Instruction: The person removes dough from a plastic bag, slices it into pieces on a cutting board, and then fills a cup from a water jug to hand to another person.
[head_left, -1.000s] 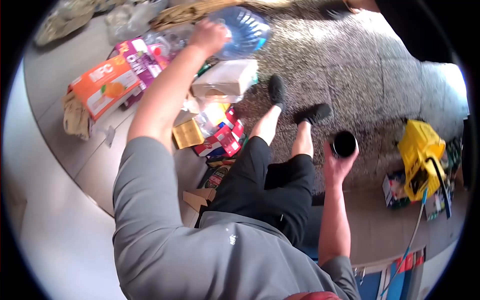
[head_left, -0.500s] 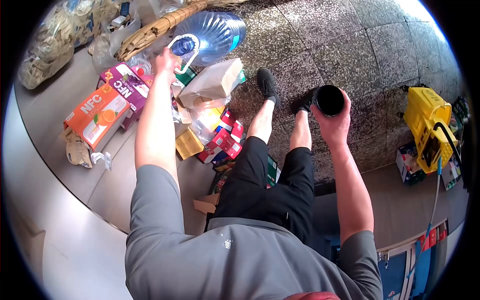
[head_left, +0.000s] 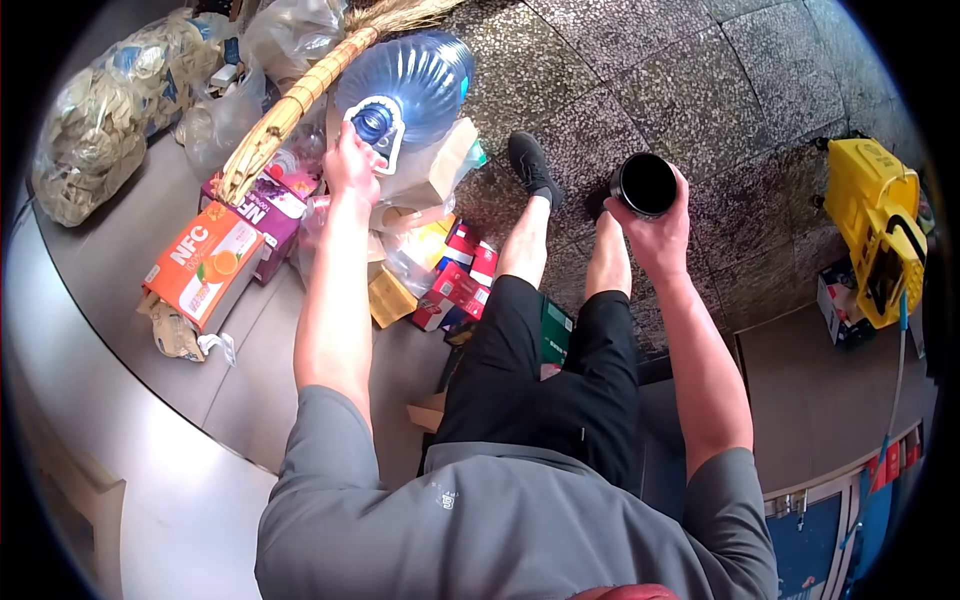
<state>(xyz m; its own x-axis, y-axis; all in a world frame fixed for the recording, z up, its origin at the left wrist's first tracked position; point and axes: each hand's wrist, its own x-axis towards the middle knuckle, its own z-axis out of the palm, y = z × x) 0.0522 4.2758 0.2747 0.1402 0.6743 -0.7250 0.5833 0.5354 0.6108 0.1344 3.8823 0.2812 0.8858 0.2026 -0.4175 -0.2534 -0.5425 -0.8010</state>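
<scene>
My left hand (head_left: 353,168) is closed around the white handle (head_left: 396,150) of a large, clear blue water bottle (head_left: 415,75). Its ridged body points away from me and its neck (head_left: 372,122) faces up towards me. In my right hand (head_left: 658,235) is a black cup (head_left: 646,188), gripped from the side with its dark opening facing up. Beside the bottle, a straw broom (head_left: 300,95) slants down across a purple juice carton (head_left: 280,212). A pale brown cardboard box (head_left: 440,170) lies under the bottle's right side.
An orange juice carton (head_left: 205,260) stands at the left, near clear bags of crumpled material (head_left: 90,150). Red and yellow boxes (head_left: 455,290) are heaped beside my legs. A yellow mop bucket (head_left: 872,195) stands at the right on the speckled tile floor (head_left: 700,80).
My left hand and the bottle's neck have come closer to me, and the neck now faces up more. The broom's lower end has shifted over the purple carton. My right hand still holds the cup.
</scene>
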